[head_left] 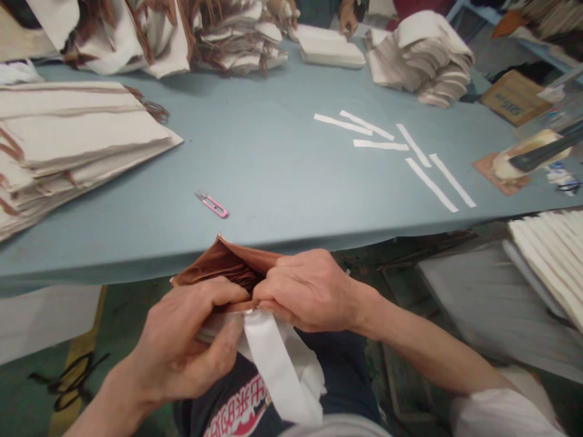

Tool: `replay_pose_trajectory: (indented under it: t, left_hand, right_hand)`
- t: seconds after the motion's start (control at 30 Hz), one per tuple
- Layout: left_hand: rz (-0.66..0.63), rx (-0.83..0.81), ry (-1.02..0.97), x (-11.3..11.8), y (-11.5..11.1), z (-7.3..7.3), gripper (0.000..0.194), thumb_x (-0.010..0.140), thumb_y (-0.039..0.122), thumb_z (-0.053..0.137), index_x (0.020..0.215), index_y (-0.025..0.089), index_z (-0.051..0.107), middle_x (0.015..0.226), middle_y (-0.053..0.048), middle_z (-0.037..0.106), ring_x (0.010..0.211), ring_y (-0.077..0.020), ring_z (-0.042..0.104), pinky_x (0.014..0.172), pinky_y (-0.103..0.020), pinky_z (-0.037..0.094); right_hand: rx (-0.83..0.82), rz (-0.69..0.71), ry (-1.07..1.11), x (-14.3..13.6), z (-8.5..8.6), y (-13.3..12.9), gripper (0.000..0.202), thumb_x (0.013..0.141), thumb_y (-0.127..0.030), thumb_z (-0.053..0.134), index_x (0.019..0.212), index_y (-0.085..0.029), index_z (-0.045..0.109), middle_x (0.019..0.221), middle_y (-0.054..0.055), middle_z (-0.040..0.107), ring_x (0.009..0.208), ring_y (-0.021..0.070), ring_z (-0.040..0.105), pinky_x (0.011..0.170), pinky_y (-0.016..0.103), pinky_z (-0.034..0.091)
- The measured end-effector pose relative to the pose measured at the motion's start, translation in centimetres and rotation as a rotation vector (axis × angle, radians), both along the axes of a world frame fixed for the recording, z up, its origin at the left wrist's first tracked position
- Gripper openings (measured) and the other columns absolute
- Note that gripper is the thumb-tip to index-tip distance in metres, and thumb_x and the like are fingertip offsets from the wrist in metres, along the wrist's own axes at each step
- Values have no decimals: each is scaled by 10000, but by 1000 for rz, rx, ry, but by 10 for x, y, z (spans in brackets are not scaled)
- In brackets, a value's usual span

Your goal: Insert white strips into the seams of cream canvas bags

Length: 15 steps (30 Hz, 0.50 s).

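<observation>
Just in front of the table edge, a brown-lined fabric bag (207,270) is held with its mouth open toward the table. My left hand (191,340) pinches the near rim between thumb and fingers. Right beside it, my right hand (314,291) has its fingers closed on the same rim. A white strip (277,370) hangs down from the rim between the hands, over the pale cloth of the bag. Pink thread snips (212,204) lie on the blue table (268,182) beyond the bag.
Several white strips (430,185) lie at the right of the table. Stacked white bags (77,133) sit at the left. Across the table, a person's hands (348,18) are near folded cloth (328,48). A cardboard box (517,97) stands at the right, beyond a clamp-like tool (532,155).
</observation>
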<state>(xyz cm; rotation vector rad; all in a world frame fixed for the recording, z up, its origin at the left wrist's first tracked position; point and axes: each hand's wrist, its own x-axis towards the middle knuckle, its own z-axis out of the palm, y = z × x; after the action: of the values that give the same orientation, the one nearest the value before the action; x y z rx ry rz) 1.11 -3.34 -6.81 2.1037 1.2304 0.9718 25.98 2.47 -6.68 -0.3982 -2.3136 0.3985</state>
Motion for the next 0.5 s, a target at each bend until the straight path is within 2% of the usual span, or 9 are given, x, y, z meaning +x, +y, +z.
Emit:
replay_pose_trajectory:
  t: [0.07,0.1,0.13,0.2,0.27,0.33,0.4,0.5]
  left_hand:
    - [-182,-55,-13,-3,6,6,262,1111,260,506,1031,288,754,860,-4,835,698,-178,767,667,-269,585]
    - [-232,-104,7,-5,10,9,327,1149,269,455,986,280,738,813,3,804,653,-167,728,630,-268,553]
    - [-252,-124,37,-6,12,10,367,1171,282,435,939,271,720,771,6,772,620,-162,691,605,-277,524]
    - [-261,-39,113,-8,14,8,345,1165,284,498,877,263,684,714,14,713,581,-164,628,579,-307,471]
    - [-248,121,162,-12,13,4,339,1138,264,565,807,269,637,655,25,636,550,-170,560,551,-327,417]
    - [-194,166,178,-15,10,0,382,1125,318,609,746,275,597,608,31,560,529,-174,506,528,-322,399]
    - [-106,85,163,-17,8,0,423,1111,449,644,726,279,600,596,28,532,530,-178,502,521,-306,428]
    - [-27,-59,115,-14,6,3,459,1088,604,631,765,279,657,630,9,580,569,-186,564,542,-297,492]
  right_hand:
    - [172,-51,-58,5,4,3,308,1187,-206,515,924,-192,674,732,-10,674,659,150,574,610,330,378]
    - [213,-60,-86,8,5,4,303,1179,-199,531,912,-199,674,710,-17,650,651,152,562,601,332,367]
    - [228,-58,-106,10,6,4,296,1174,-195,541,911,-202,676,700,-21,640,649,151,558,599,329,369]
    - [187,-36,-108,12,4,4,278,1174,-197,543,936,-201,688,717,-22,669,654,145,572,615,314,402]
    - [98,6,-100,12,-1,2,276,1184,-217,520,979,-196,703,773,-12,734,668,137,608,633,302,435]
    - [6,45,-96,11,-6,0,301,1203,-247,485,1018,-189,715,848,3,797,698,131,657,641,295,451]
    - [-63,73,-97,9,-10,-1,330,1220,-269,456,1038,-182,718,908,18,832,735,124,697,654,287,458]
    - [-77,63,-91,7,-10,-1,375,1237,-288,434,1018,-177,718,897,21,835,739,121,702,664,281,450]
